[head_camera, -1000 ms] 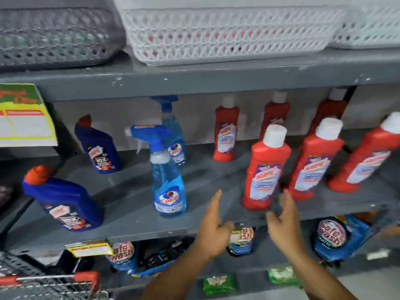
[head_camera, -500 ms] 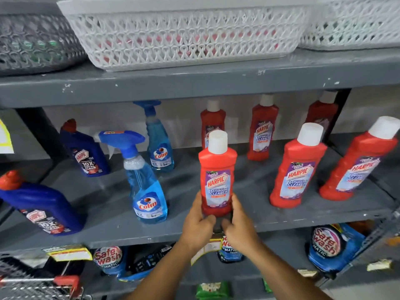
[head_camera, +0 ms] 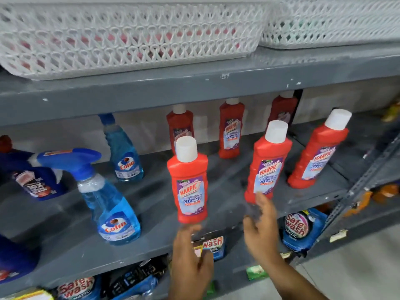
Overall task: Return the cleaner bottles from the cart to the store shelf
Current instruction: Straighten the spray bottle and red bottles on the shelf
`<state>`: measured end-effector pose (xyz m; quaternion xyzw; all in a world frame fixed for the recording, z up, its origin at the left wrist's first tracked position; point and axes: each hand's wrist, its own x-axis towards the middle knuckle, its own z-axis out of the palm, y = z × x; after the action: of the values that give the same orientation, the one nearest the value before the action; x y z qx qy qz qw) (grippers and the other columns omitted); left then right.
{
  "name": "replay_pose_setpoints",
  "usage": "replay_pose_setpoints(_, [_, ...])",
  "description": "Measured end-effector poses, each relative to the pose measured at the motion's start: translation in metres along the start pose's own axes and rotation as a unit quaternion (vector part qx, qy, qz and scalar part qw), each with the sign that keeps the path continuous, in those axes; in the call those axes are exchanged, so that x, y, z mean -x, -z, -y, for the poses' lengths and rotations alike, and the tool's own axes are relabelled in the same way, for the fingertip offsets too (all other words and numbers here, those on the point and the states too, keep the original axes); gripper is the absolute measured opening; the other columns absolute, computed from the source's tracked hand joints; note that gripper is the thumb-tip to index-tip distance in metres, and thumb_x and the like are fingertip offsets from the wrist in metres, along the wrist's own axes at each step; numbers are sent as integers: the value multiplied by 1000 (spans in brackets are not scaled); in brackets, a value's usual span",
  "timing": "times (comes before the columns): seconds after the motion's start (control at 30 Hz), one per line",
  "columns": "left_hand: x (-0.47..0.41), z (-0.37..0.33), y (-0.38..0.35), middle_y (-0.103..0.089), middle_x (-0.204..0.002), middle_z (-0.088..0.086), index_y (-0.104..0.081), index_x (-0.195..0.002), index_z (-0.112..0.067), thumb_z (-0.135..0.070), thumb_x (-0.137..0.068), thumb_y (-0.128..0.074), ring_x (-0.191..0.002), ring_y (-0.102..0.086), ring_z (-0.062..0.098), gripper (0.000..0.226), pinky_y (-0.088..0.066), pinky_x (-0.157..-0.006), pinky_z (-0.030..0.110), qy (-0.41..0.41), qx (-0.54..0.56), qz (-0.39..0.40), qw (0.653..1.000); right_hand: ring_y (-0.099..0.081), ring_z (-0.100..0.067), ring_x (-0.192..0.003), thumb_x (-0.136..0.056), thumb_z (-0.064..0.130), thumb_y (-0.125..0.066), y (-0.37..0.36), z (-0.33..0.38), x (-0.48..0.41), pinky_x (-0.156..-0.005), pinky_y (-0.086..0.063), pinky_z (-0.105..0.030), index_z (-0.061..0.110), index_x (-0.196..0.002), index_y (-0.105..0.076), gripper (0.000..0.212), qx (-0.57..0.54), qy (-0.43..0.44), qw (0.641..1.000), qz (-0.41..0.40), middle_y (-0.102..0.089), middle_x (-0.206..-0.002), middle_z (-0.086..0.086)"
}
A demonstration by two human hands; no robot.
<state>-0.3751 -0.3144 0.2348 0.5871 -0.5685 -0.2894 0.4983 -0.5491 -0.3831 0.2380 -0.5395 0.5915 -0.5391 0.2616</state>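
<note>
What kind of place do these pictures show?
Most likely a shop aisle: a grey metal shelf holds rows of identical Harpic bottles, Colin spray bottles and Safe Wash pouches below.

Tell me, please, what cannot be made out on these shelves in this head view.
- White basket: contents only pink patches behind the lattice.
- Back-left Harpic bottle: label partly hidden by the front Harpic bottle.
- Blue toilet cleaner bottle: cut off by the left edge.
- Right hand and left hand: motion-blurred.
</note>
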Motion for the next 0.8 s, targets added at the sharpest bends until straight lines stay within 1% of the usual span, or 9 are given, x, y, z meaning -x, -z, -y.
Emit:
replay_pose_setpoints(0.07, [1,-8,-21,-54,-133,-11,-43,-125,-47,-19,-69,-51,-122,-53,6,63,-44,-104,33,2,-8,115,993,-42,-26,-131,-76,-6,-55,35,-22,-22,-108,-32,-35,14,-140,-35,70,40,-28,997,-60,-42,-141,-12])
replay_pose_setpoints(0.13, [-12,-21,-50,-38,-149,-12,-28,-133,-47,-19,-71,-49,-139,-35,5,72,-30,-115,27,0,-2,187,982,-40,-29,-135,-78,-9,-54,59,-33,-47,-112,-31,-41,12,-144,-30,73,50,-74,996,-8,-40,-146,-14])
replay_pose_setpoints(0.17, [-22,-28,-66,-30,-155,-9,-22,-138,-43,-16,-73,-49,-144,-29,11,75,-27,-118,31,20,14,196,980,-43,-29,-134,-79,-10,-53,64,-34,-58,-112,-33,-43,12,-144,-30,72,51,-80,994,47,-43,-145,-13])
replay_pose_setpoints(0.23, [-44,-40,-100,-16,-160,-3,-11,-148,-29,-7,-77,-51,-146,-23,20,84,-29,-117,41,94,53,172,979,-49,-25,-128,-78,-9,-51,67,-32,-73,-109,-37,-45,17,-141,-35,70,66,-53,985,152,-51,-139,-7])
replay_pose_setpoints(0.3, [-63,-50,-123,-18,-161,1,-11,-150,-24,4,-76,-51,-144,-24,14,88,-32,-116,43,132,81,144,977,-52,-20,-124,-77,-6,-51,66,-30,-78,-105,-40,-38,23,-138,-38,69,76,-33,979,188,-55,-135,-2])
replay_pose_setpoints(0.43, [-71,-48,-148,-54,-138,-13,-39,-133,-44,1,-61,-46,-130,-48,3,85,-38,-112,42,79,98,93,988,-53,-15,-123,-78,-4,-51,69,-34,-85,-99,-38,-24,21,-137,-38,66,61,-8,973,224,-55,-130,5])
replay_pose_setpoints(0.67, [-71,-63,-167,-57,-135,5,-44,-136,-14,4,-58,-44,-129,-51,18,80,-36,-113,47,105,126,42,986,-47,-16,-129,-78,-1,-52,86,-43,-103,-109,-37,-31,20,-145,-30,73,57,16,953,297,-48,-143,-2])
replay_pose_setpoints(0.73, [-65,-72,-171,-57,-133,2,-45,-133,-15,6,-61,-45,-127,-51,15,75,-36,-113,43,97,99,6,990,-44,-16,-133,-78,-2,-53,90,-46,-103,-111,-33,-30,19,-146,-27,76,38,13,954,298,-45,-145,-1])
replay_pose_setpoints(0.8, [-52,-78,-177,-54,-123,-9,-46,-123,-25,6,-67,-52,-119,-51,10,65,-37,-108,29,58,9,-86,995,-42,-18,-132,-76,-6,-54,99,-51,-99,-109,-30,-23,12,-144,-30,74,16,18,976,219,-43,-141,-6])
